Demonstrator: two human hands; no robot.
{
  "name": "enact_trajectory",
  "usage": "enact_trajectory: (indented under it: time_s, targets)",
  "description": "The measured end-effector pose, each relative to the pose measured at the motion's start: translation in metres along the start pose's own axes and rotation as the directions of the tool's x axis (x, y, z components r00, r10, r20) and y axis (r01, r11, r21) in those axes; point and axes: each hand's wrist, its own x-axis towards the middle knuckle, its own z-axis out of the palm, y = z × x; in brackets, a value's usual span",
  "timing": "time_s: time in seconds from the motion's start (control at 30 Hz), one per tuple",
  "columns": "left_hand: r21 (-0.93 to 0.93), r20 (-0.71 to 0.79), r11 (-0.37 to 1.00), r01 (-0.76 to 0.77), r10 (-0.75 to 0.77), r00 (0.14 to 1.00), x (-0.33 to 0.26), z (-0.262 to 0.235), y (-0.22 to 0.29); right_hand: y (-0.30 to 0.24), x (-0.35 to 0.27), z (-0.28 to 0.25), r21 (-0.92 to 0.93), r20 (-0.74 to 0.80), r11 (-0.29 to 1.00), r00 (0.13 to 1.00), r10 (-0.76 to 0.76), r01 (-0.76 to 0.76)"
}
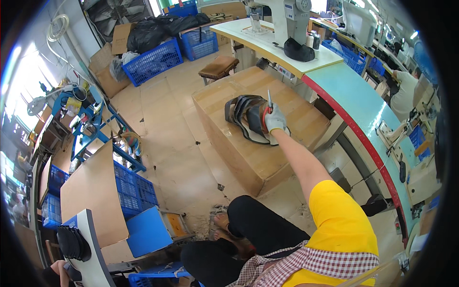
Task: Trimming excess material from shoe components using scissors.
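My right hand (275, 119), in a white work glove, reaches out over a large cardboard box (229, 158). Its fingers are closed round red-handled scissors (269, 98), whose metal tip points up and away. Directly under and beside the glove lies a small pile of black and brown shoe uppers (244, 112), overlapping one another on the box top. The glove hides part of the pile and most of the scissors' handle. My left hand is out of the picture.
A sewing machine (291, 19) stands on a table beyond the box, a black piece (299, 49) on its top. To the right curves a turquoise, red-edged worktable (349, 91). Behind are blue crates (153, 61) and a brown stool (218, 67). Another person's hand (61, 271) shows at lower left.
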Motion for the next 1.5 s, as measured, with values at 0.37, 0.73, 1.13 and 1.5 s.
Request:
enact_trajectory:
  time_s: [0.37, 0.73, 1.13, 1.5]
  targets:
    - [-0.131, 0.003, 0.990, -0.046, 0.047, 0.999, 0.029, 0.023, 0.028, 0.059, 0.033, -0.024, 0.877, 0.475, 0.094, 0.880, -0.013, -0.472]
    - [-0.321, 0.004, 0.947, 0.004, -0.003, 1.000, -0.031, 0.011, 0.037, -0.053, -0.068, -0.100, 0.590, 0.566, 0.054, 0.364, -0.739, -0.806]
    - [-0.530, 0.264, 0.755, 0.387, -0.286, 0.921, -0.074, 0.011, -0.071, -0.128, -0.194, -0.057, 0.186, 0.820, 0.352, 0.052, -0.569, 0.917]
    - [-0.263, -0.044, 0.850, 0.456, -0.483, 0.875, -0.069, 0.003, -0.110, -0.021, -0.252, -0.041, 0.363, 0.659, 0.524, 0.185, -0.729, 0.770]
